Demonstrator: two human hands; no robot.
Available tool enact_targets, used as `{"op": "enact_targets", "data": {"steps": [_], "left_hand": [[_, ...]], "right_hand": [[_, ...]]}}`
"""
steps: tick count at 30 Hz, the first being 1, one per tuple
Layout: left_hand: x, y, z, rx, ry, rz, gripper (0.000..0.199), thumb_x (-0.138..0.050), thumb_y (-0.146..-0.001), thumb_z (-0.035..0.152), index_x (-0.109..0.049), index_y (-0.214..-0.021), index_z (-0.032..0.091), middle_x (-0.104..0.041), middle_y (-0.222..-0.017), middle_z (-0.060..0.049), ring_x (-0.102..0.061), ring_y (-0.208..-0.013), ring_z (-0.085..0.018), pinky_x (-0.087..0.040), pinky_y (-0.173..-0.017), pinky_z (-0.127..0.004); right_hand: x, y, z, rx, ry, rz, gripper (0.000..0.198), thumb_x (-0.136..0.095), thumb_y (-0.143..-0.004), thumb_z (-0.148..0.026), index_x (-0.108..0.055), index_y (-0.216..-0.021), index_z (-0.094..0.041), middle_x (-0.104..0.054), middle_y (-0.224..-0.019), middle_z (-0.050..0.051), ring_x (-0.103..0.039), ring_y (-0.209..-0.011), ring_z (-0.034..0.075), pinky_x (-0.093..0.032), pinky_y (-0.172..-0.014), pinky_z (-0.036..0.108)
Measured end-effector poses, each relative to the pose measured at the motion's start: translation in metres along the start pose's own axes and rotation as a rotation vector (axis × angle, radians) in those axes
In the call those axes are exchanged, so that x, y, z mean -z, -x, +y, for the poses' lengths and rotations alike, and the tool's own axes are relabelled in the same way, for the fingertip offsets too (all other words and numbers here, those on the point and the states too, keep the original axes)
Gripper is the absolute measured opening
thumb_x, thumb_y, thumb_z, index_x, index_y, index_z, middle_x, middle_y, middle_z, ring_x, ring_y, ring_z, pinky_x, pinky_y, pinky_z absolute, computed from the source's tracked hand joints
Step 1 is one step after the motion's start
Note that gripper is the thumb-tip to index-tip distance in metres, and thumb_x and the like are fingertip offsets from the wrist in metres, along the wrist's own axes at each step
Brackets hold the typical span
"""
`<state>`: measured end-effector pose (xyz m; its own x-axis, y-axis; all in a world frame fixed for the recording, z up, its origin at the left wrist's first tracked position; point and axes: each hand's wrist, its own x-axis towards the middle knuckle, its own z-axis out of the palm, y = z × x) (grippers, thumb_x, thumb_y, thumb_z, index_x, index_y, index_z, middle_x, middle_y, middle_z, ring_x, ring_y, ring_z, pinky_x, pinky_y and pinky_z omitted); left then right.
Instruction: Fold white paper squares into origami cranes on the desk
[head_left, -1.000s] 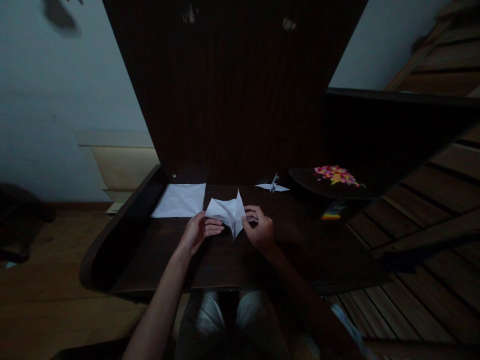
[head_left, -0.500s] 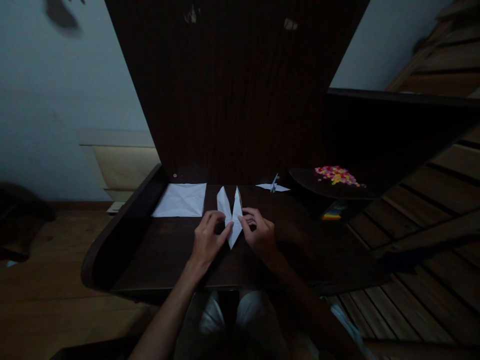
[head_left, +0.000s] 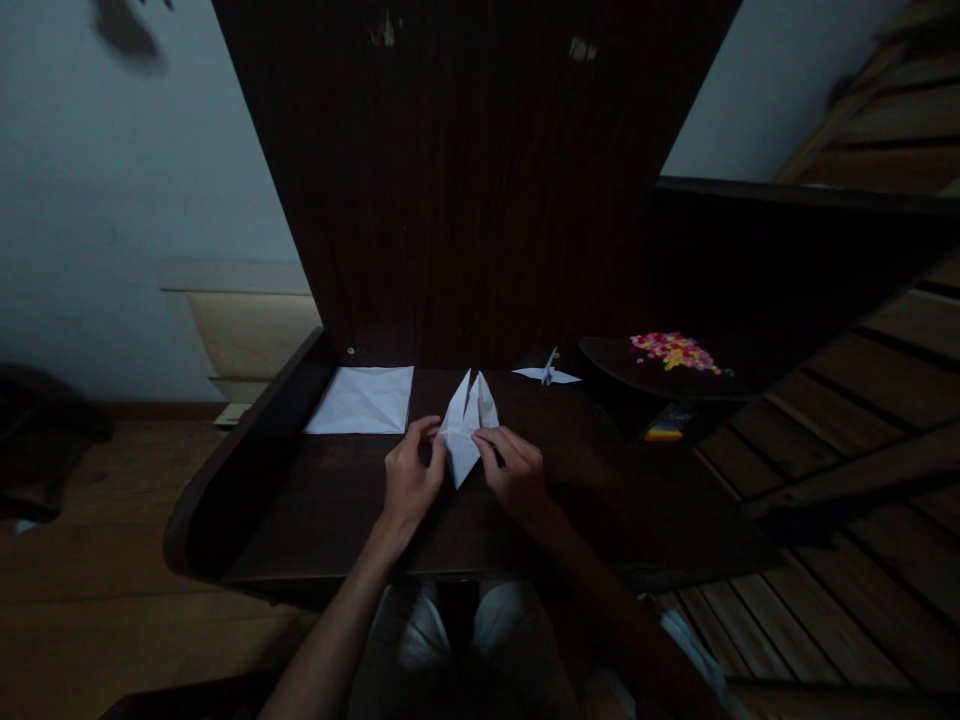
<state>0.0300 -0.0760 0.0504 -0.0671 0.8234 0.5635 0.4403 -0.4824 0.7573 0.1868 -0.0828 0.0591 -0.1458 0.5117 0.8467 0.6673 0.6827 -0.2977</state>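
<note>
A folded white paper (head_left: pixel 460 445), diamond-shaped with two points facing away from me, is between my hands just above or on the dark desk. My left hand (head_left: pixel 412 470) pinches its left edge, thumb in front and fingers behind. On the other side, my right hand (head_left: pixel 514 470) grips the right edge with thumb and fingertips near the middle fold. A finished paper crane (head_left: pixel 547 374) with spread wings stands farther back to the right. White square sheets (head_left: pixel 361 400) with crease lines lie at the back left.
The dark wooden desk (head_left: pixel 322 520) has a raised side panel (head_left: pixel 225 480) at the left and a tall back board (head_left: pixel 480 180). Right of the crane, a shelf (head_left: pixel 607 355) carries a pile of small pink, red and yellow pieces (head_left: pixel 675 350). Wooden slats (head_left: pixel 840 400) stand at far right.
The folded paper's two points have come closer together and the right flap now opens outward. My left thumb has drawn back to the paper's left edge; my right hand has shifted slightly left.
</note>
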Motion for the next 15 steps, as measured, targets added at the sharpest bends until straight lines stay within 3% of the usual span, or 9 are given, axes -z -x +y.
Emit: {"op": "enact_targets", "data": {"steps": [4, 7, 15], "left_hand": [[0.000, -0.005, -0.007, 0.220, 0.420, -0.026, 0.022, -0.062, -0.079, 0.022, -0.052, -0.098, 0.019, -0.063, -0.077, 0.000, -0.062, -0.071, -0.012, -0.049, -0.067, -0.022], [0.001, -0.008, -0.007, 0.318, 0.630, -0.115, 0.027, -0.069, -0.072, 0.023, -0.049, -0.089, 0.019, -0.061, -0.072, 0.002, -0.059, -0.064, -0.009, -0.045, -0.062, -0.019], [0.001, -0.001, 0.006, 0.289, 0.562, -0.151, 0.020, -0.065, -0.079, 0.028, -0.052, -0.091, 0.018, -0.056, -0.066, 0.004, -0.052, -0.051, -0.008, -0.040, -0.049, -0.017]], "right_hand": [[0.001, -0.002, 0.005, -0.088, -0.071, 0.012, 0.016, -0.050, -0.090, -0.012, -0.064, -0.084, -0.017, -0.067, -0.076, 0.005, -0.063, -0.071, 0.016, -0.051, -0.067, 0.028], [0.002, -0.004, 0.006, -0.167, -0.108, 0.009, 0.015, -0.051, -0.089, -0.015, -0.065, -0.083, -0.018, -0.066, -0.075, 0.004, -0.062, -0.069, 0.015, -0.051, -0.067, 0.028], [-0.003, -0.002, 0.006, -0.453, -0.265, -0.044, 0.010, -0.055, -0.086, -0.023, -0.063, -0.088, -0.018, -0.061, -0.077, 0.002, -0.058, -0.052, 0.010, -0.049, -0.048, 0.022]]}}
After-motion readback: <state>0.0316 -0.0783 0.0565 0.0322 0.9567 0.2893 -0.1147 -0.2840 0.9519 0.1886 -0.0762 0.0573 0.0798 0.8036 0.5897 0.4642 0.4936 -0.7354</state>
